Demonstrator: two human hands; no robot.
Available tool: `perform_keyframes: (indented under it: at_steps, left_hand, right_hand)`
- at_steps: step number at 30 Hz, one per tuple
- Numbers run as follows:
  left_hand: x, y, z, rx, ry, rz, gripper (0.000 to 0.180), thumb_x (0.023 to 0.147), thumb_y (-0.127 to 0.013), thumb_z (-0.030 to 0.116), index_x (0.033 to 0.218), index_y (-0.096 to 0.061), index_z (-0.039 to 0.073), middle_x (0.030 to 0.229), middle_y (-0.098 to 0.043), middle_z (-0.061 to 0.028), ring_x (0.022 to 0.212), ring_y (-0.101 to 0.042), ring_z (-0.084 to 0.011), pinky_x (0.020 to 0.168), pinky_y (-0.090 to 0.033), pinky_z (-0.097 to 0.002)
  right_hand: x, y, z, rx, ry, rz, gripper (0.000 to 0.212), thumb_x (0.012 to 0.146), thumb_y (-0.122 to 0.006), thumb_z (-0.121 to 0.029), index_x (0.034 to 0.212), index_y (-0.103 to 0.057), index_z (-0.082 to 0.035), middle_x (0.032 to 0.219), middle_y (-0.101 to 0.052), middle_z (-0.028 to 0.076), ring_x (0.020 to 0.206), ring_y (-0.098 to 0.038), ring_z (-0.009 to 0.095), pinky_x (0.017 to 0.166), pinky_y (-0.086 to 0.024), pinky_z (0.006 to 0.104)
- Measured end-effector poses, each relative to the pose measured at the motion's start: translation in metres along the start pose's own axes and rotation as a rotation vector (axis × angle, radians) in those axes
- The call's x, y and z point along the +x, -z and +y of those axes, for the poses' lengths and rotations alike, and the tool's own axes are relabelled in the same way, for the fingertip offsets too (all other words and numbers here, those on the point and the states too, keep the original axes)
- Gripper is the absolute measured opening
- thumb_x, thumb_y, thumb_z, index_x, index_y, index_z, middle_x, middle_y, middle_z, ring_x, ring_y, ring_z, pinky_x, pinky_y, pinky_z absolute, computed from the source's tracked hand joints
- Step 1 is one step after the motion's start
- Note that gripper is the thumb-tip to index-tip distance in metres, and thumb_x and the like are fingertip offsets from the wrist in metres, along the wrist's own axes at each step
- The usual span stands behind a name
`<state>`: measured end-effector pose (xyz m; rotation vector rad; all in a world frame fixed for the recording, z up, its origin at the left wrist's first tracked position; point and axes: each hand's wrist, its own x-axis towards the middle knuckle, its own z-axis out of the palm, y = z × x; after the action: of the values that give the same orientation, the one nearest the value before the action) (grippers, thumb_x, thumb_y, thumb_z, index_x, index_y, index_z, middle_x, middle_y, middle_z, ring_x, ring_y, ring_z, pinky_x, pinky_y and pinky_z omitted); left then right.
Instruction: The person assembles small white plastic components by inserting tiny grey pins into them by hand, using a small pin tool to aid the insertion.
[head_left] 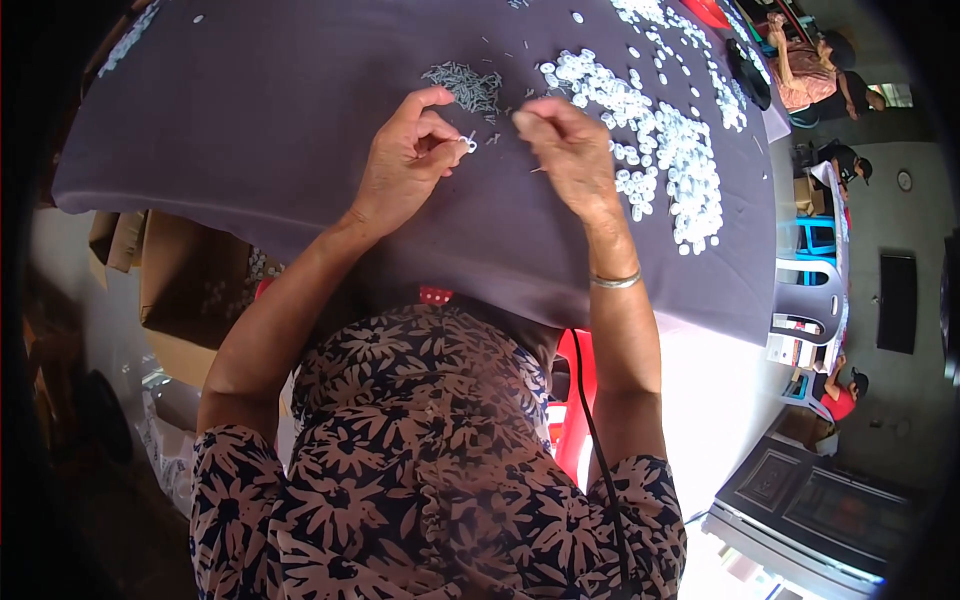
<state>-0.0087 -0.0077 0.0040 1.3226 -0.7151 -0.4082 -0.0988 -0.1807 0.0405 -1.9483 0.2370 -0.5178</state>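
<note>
Over the purple-draped surface (300, 150), the left hand (405, 160) pinches a small white ring (468, 144) between thumb and fingertips, the right hand (570, 150) closes its fingertips together just beside it, with grey pins (465, 85) and white rings (660, 140) heaped beyond.

Dark floral dress (430, 470), silver bracelet (614, 281)

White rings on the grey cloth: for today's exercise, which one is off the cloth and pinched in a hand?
The small white ring pinched in the left hand, raised near the right hand. The other white rings lie loose on the grey cloth.
</note>
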Motion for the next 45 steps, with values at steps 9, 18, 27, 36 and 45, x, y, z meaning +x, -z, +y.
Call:
perform_keyframes:
  at_steps: [9,18,27,36,45]
  left_hand:
    - [0.001,-0.001,0.003,0.02,0.022,-0.007,0.038,0.085,-0.059,0.0,0.119,-0.043,0.0,0.078,-0.059,-0.0027,0.068,-0.054,-0.0064,0.061,-0.048,-0.0217]
    - [0.0,-0.002,0.004,-0.027,0.023,-0.007,0.037,0.085,-0.059,0.0,0.119,-0.044,0.0,0.078,-0.058,-0.0022,0.069,-0.054,-0.0063,0.061,-0.048,-0.0212]
    - [-0.001,-0.003,0.007,-0.006,0.03,-0.001,0.035,0.084,-0.059,0.0,0.117,-0.047,0.002,0.078,-0.059,-0.0026,0.067,-0.054,-0.0065,0.059,-0.047,-0.0212]
    - [-0.001,-0.002,0.004,0.0,-0.002,0.002,0.033,0.084,-0.059,0.0,0.116,-0.049,0.002,0.076,-0.059,-0.0023,0.066,-0.054,-0.0064,0.058,-0.046,-0.0213]
    - [0.0,-0.002,0.007,0.013,0.014,0.003,0.034,0.084,-0.059,0.001,0.116,-0.049,0.002,0.076,-0.06,-0.0027,0.066,-0.053,-0.0065,0.058,-0.047,-0.0214]
  right_hand:
    - [-0.007,0.119,0.042,-0.586,-0.018,0.125,0.012,0.08,-0.066,-0.007,0.091,-0.066,-0.002,0.071,-0.061,0.001,0.063,-0.054,0.009,0.061,-0.044,0.0237]
    - [-0.004,0.118,0.039,-0.789,-0.017,-0.022,0.017,0.074,-0.07,-0.008,0.09,-0.065,-0.004,0.078,-0.06,0.005,0.067,-0.057,0.015,0.063,-0.047,0.0278]
    - [-0.01,0.098,0.03,-0.628,-0.054,-0.02,0.017,0.076,-0.067,-0.001,0.092,-0.063,-0.002,0.078,-0.059,0.004,0.069,-0.055,0.01,0.063,-0.046,0.0235]
    - [-0.006,0.076,0.014,-0.617,0.203,-0.101,0.013,0.078,-0.067,0.001,0.09,-0.066,-0.003,0.077,-0.059,0.001,0.07,-0.053,0.007,0.062,-0.045,0.0211]
    - [-0.012,0.067,0.017,-0.575,0.06,-0.02,0.008,0.08,-0.067,-0.003,0.088,-0.067,-0.002,0.071,-0.063,0.002,0.062,-0.055,0.006,0.058,-0.045,0.0222]
